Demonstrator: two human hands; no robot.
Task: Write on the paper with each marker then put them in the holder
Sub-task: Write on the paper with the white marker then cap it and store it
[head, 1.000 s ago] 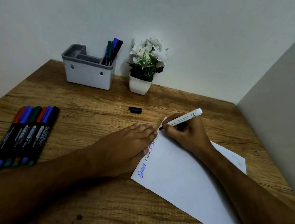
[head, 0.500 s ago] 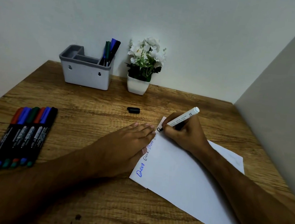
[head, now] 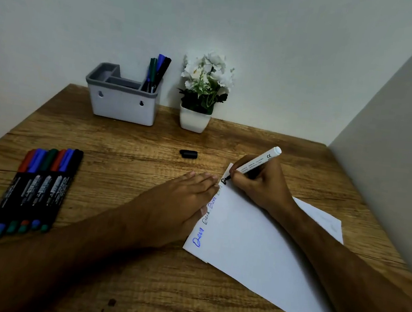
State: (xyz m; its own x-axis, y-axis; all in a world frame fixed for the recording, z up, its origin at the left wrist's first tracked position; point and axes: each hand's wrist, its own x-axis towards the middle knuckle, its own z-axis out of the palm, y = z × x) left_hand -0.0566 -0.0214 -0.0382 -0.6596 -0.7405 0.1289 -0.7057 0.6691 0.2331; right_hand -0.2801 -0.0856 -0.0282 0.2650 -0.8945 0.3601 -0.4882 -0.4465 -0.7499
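my forearms come in from the bottom edge over the wooden desk. the paper lies angled in front of me, with a column of small written words running up its left edge, blue at the near end. my left hand lies flat, palm down, fingers straight and together, resting on that left edge of the sheet. off to my left, six capped markers lie side by side on the desk, touching one another, well apart from the paper. further up, my right hand pinches a white marker between thumb and fingers, its tip down on the far corner of the paper where a black letter shows. just beyond my left fingertips a black cap lies alone on the wood. at the back, against the wall, the grey holder stands with three markers upright in its right compartment, and a white flower pot sits just beside it.
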